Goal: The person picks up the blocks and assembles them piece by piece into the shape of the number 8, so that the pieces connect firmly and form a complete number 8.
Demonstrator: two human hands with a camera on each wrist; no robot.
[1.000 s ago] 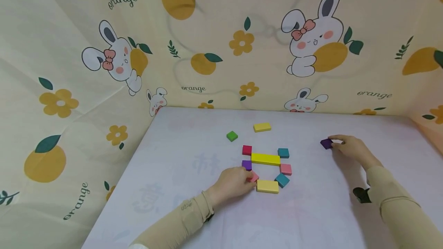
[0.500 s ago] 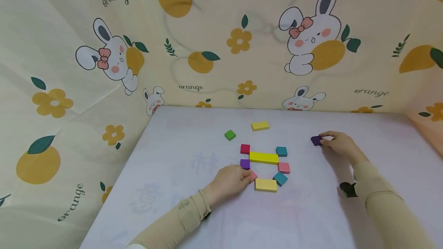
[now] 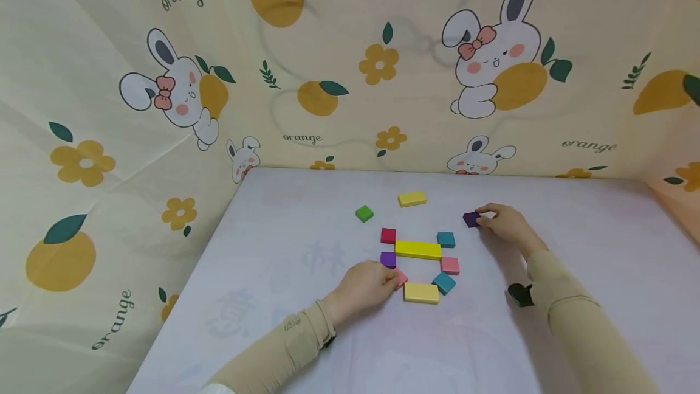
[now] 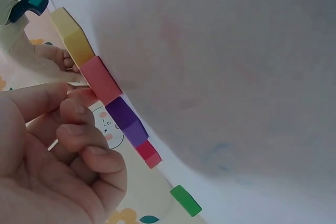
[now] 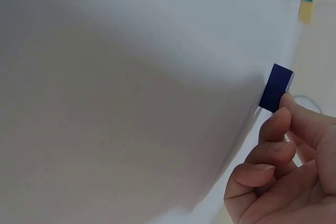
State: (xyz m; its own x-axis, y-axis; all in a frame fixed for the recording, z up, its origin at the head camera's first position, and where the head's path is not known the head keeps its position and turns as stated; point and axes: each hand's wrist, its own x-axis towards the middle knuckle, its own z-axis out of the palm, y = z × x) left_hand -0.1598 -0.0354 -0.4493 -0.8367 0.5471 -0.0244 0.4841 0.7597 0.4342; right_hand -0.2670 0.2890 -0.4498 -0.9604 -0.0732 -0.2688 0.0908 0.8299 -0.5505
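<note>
Between the fingertips of my right hand is a dark purple block, pinched at its right side and also seen in the right wrist view. My left hand grips a pink block at the lower left of a block figure, its fingers partly covering it in the head view. A purple block and a red block lie above it. A long yellow block crosses the middle. On the right are a teal block, another pink block and a slanted teal block.
A pale yellow block forms the figure's near side. Behind the figure lie a green block and another yellow block. The white tabletop ends at a printed fabric backdrop.
My right hand has carried the dark purple block leftward across the table, closer to the figure. My left hand stays at the pink block. The camera has shifted slightly.
</note>
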